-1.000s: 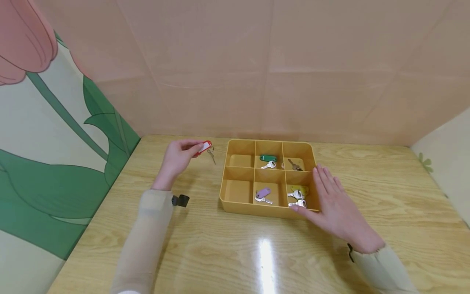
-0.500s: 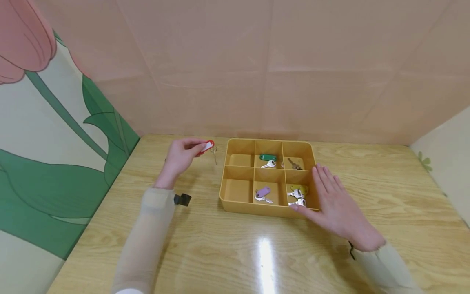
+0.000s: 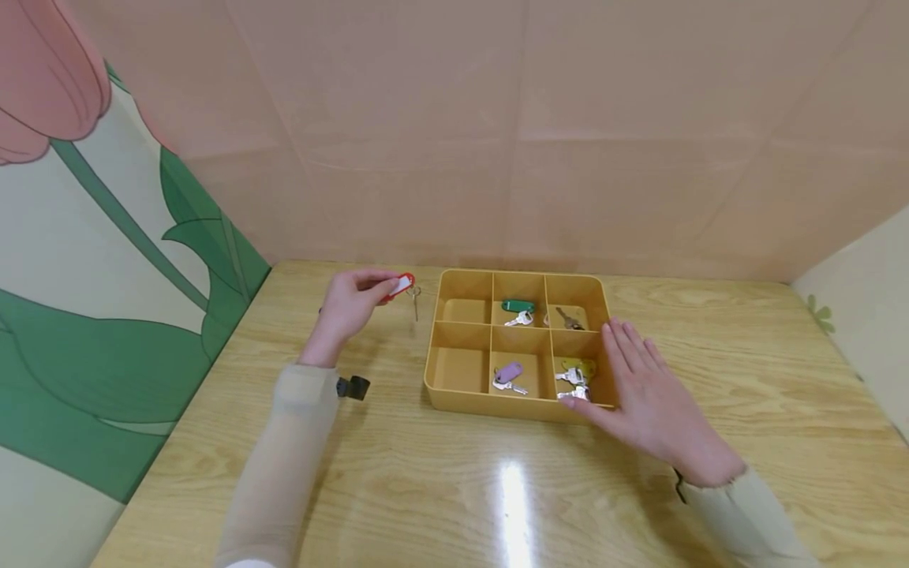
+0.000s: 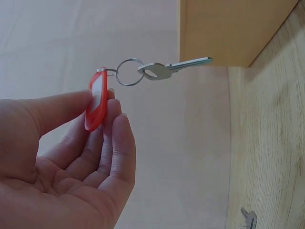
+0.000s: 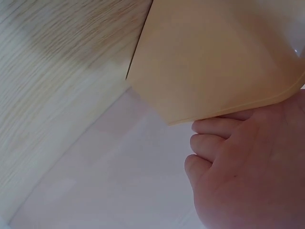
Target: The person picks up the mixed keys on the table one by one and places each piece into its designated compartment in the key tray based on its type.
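Note:
My left hand (image 3: 346, 310) pinches a red key tag (image 3: 402, 285) with a white label between thumb and fingers, left of the yellow divided box (image 3: 497, 406). From the tag's ring hangs a silver key (image 4: 159, 71), apart from the box in the left wrist view. My right hand (image 3: 656, 406) rests on the box's right rim, fingers straight and thumb over the front right corner. Inside the box are a green key tag (image 3: 518, 305) with a key, a purple key tag (image 3: 508, 372) with a key, a brownish key (image 3: 570, 319), and silver keys (image 3: 571, 376) with a yellow tag.
Another key (image 4: 249, 218) lies on the wooden table (image 3: 426, 489), at the lower edge of the left wrist view. A pinkish covering (image 3: 525, 158) stands behind the table, and a wall with painted flowers (image 3: 106, 331) rises at the left.
The left hand has shifted very slightly to the right with the red key tag, and the hanging key has swung a little. The right hand and box stay where they were.

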The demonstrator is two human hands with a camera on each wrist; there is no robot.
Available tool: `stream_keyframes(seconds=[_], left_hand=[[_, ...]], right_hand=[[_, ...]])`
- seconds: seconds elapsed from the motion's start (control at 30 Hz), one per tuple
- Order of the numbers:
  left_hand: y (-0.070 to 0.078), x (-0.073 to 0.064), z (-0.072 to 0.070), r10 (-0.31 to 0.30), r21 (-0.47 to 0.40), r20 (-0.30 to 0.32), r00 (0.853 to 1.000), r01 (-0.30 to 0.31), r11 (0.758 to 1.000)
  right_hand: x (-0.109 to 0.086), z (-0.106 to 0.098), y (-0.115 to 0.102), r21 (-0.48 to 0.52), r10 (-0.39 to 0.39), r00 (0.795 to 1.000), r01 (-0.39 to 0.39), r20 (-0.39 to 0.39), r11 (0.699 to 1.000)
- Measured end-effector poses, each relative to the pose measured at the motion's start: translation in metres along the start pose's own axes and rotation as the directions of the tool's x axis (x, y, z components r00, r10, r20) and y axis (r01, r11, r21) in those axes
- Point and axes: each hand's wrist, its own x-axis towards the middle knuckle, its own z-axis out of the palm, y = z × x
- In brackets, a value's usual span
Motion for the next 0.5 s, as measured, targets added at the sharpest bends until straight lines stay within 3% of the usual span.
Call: stream_keyframes(seconds=[0.5], left_hand=[[0.001,-0.0008,0.0011,-0.006,-0.022,0.003,1.0,0.006,1.0]], right_hand=[[-0.0006,0.0017,-0.0018,0.012,0.019,1.0,-0.019,0.01,1.0]])
